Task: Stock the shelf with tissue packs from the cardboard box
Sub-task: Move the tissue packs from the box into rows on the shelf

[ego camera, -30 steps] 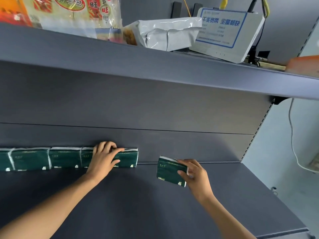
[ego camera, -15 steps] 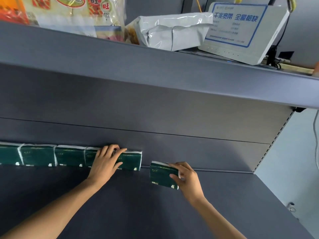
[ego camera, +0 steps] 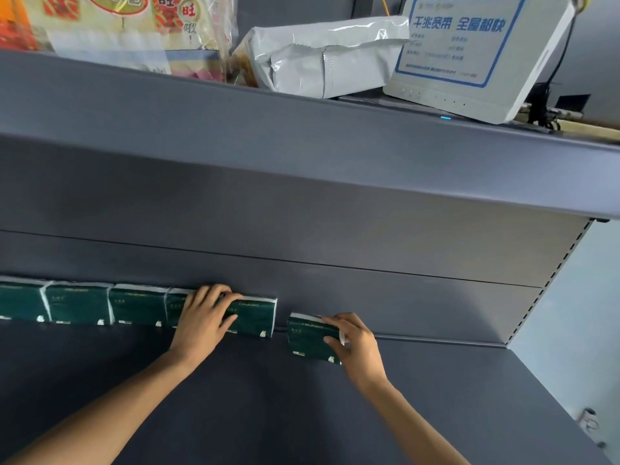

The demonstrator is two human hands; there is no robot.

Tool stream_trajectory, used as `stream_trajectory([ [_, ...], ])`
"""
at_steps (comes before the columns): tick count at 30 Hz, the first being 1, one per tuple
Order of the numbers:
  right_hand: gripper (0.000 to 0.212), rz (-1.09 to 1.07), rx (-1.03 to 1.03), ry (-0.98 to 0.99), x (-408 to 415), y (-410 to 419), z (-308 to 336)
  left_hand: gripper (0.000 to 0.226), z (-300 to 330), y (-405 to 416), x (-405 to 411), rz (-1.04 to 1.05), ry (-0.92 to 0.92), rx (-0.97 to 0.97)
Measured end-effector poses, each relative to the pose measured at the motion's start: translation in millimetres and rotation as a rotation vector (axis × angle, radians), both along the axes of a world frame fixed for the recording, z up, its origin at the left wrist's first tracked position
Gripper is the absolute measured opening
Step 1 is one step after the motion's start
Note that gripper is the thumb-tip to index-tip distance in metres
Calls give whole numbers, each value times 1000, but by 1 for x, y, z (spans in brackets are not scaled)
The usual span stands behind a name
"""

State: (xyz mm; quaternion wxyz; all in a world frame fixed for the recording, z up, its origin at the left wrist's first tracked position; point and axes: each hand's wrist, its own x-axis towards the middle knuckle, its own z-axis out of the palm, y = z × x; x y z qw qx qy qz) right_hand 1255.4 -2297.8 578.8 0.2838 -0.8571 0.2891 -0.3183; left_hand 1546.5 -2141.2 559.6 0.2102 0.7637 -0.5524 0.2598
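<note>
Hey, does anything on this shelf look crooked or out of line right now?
Yes: the tissue pack in the right hand sits tilted, forward of the row, with a gap. The left hand rests on the row's end.

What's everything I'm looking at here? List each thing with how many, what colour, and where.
Dark green plastic-wrapped tissue packs in a row: five visible, green with white edges, standing along the back panel of the lower shelf, left part.
Loose dark green tissue pack: one, just right of the row, a small gap apart.
Grey metal lower shelf: one, dark grey.
Grey metal upper shelf: one, overhead.
Printed snack bags: several, red, orange and cream, upper shelf, left.
Silver foil bag: one, upper shelf, middle.
White box-shaped device with blue-framed label: one, upper shelf, right.
Left hand: resting on the row's right end.
Right hand: fingers gripping the loose pack.
</note>
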Motion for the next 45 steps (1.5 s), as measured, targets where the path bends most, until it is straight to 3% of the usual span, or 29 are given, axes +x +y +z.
stream_trajectory([
  [14, 39, 8, -25, -32, 45, -32, -16, 36, 10, 39, -9, 35, 79, -45],
  [21, 42, -77, -385, -16, 55, -27, -30, 42, 7, 51, -9, 75, 103, 9],
  [25, 43, -75, -475, -16, 57, -31, -28, 41, 3, 54, -8, 87, 109, 41],
  [36, 46, -15, -445, 12, 43, -35, -23, 45, 0, 57, -12, 87, 225, 84],
  [45, 45, 54, -336, 37, 27, -36, -18, 65, 8, 34, -9, 74, 151, 196],
])
